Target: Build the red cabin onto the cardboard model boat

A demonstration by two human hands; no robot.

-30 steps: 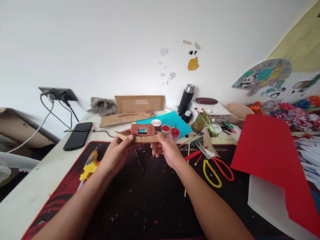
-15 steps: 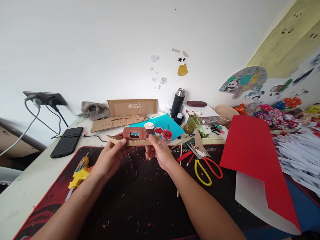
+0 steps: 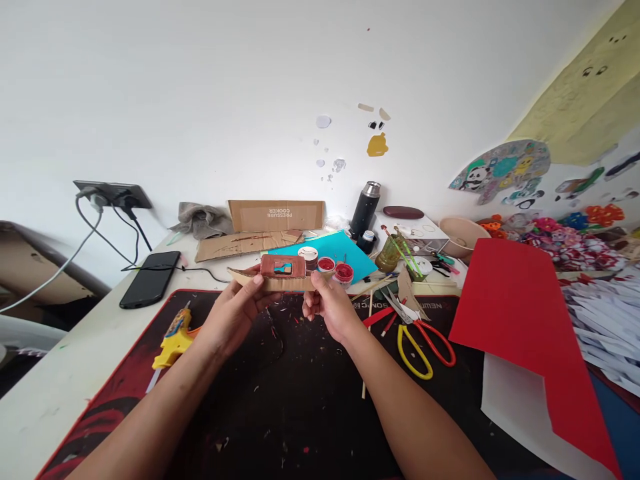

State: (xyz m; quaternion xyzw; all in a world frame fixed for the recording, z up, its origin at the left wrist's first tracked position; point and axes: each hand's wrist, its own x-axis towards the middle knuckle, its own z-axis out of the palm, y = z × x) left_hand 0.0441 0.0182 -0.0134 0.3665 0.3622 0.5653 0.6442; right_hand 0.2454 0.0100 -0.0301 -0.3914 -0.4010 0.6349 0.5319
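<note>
Only your view has swung a bit left since just before, while the cardboard boat (image 3: 286, 284) lies longways, left to right, before the paint pots (image 3: 343, 273), your left hand (image 3: 237, 313) and right hand (image 3: 335, 308) pinching it, neither nearer.

My boat (image 3: 287, 285) is tan along the hull and reddish brown on the cabin. From it, at twelve o'clock, I see a tan card (image 3: 277, 215) with white lettering; at two, a turquoise sheet (image 3: 361, 265) and a black flask (image 3: 365, 212) with a silver cap. At three, my paper (image 3: 515, 300) shows red and white. At four, my scissors (image 3: 407, 315) have one yellow handle, one red. At six, my mat (image 3: 280, 413) is black, red-edged, with red-and-black swirls towards eight. There, my glue gun (image 3: 173, 345) is yellow; at nine, my phone (image 3: 150, 280) is black; at ten, the cloth (image 3: 200, 220) is grey.
</note>
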